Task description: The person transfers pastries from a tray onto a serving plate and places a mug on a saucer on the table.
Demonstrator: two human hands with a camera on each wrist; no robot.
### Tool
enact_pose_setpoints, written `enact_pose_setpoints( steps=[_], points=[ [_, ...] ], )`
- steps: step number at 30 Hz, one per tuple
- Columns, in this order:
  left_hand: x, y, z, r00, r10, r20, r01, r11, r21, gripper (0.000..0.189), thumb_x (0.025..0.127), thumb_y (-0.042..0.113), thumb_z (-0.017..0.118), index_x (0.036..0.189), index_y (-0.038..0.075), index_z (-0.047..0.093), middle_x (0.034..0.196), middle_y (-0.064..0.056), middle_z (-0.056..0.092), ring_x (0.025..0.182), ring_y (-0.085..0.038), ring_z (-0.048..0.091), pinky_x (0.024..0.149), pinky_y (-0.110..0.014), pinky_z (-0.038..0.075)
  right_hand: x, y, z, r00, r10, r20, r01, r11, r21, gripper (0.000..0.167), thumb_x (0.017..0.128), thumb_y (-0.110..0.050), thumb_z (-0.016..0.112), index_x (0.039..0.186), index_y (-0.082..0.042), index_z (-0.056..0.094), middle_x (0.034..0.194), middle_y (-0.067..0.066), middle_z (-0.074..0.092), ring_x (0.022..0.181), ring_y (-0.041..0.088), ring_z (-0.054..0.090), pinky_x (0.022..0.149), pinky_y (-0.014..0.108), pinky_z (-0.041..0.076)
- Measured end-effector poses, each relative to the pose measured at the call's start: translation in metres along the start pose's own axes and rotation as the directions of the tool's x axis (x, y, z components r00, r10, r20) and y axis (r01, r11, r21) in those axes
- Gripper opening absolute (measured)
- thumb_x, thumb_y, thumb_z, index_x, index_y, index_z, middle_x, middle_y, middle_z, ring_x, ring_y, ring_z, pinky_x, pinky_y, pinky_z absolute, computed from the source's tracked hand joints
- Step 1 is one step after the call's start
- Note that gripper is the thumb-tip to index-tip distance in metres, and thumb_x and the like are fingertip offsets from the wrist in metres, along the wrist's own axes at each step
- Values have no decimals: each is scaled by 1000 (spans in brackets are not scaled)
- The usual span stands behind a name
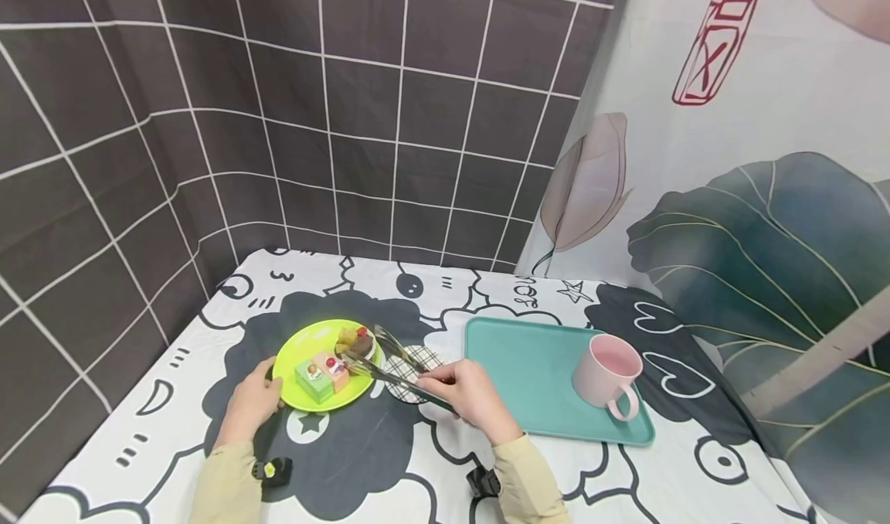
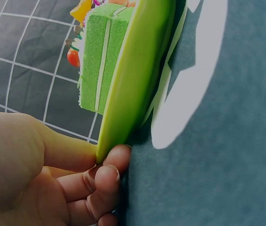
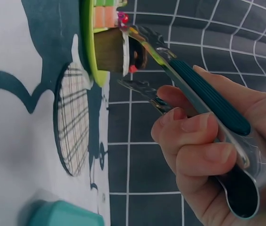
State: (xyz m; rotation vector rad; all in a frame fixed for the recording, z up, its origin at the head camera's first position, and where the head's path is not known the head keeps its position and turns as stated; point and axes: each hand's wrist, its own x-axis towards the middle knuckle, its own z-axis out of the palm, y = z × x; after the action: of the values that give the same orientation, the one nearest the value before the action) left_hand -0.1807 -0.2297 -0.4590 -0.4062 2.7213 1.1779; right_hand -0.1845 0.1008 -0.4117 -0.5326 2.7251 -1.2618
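My left hand (image 1: 252,402) pinches the near left rim of a lime-green plate (image 1: 292,350), thumb above and fingertips beneath, as the left wrist view shows. On the plate sit a green cake square (image 1: 314,385), a pink-orange cake square (image 1: 338,379) and a small brown cupcake (image 1: 362,345) with a red topping. Metal serving tongs (image 1: 399,379) with dark green grips are held in my right hand (image 1: 473,391). Their two tips stand apart at the cupcake, one on its near side and one by its far right side.
A round checked coaster (image 1: 410,365) lies just right of the plate, under the tongs in the head view. Farther right is a teal tray (image 1: 521,362) with a pink mug (image 1: 599,377) on its right part. A dark gridded curtain (image 1: 361,107) rises behind the patterned tablecloth.
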Motion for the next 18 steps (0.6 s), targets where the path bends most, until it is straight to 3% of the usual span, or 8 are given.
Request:
enact_pose_setpoints(
  steps=[5, 11, 18],
  points=[
    [0, -1, -1, 1000, 4, -5, -4, 1000, 2, 55, 100, 14, 33, 147, -10, 22, 77, -10, 60, 68, -18, 56, 62, -28, 38, -6, 2, -6, 1000, 16, 5, -16, 1000, -10, 25, 89, -32, 69, 99, -12, 78, 67, 5, 72, 32, 2, 38, 40, 25, 36],
    [0, -2, -2, 1000, 16, -16, -15, 1000, 16, 54, 99, 14, 33, 146, -11, 23, 78, -10, 60, 70, -18, 57, 65, -29, 38, -17, 9, -13, 1000, 13, -3, -13, 1000, -6, 25, 89, -32, 68, 98, -11, 78, 74, 5, 74, 33, 2, 39, 39, 26, 38],
    [-1, -1, 0, 1000, 21, -9, -21, 1000, -5, 54, 99, 14, 33, 146, -11, 22, 74, -9, 60, 67, -17, 55, 61, -28, 38, -35, 16, -24, 997, 58, -43, -59, 998, 0, 27, 90, -31, 67, 102, -9, 77, 85, 9, 75, 35, 4, 40, 36, 27, 37]
  ],
)
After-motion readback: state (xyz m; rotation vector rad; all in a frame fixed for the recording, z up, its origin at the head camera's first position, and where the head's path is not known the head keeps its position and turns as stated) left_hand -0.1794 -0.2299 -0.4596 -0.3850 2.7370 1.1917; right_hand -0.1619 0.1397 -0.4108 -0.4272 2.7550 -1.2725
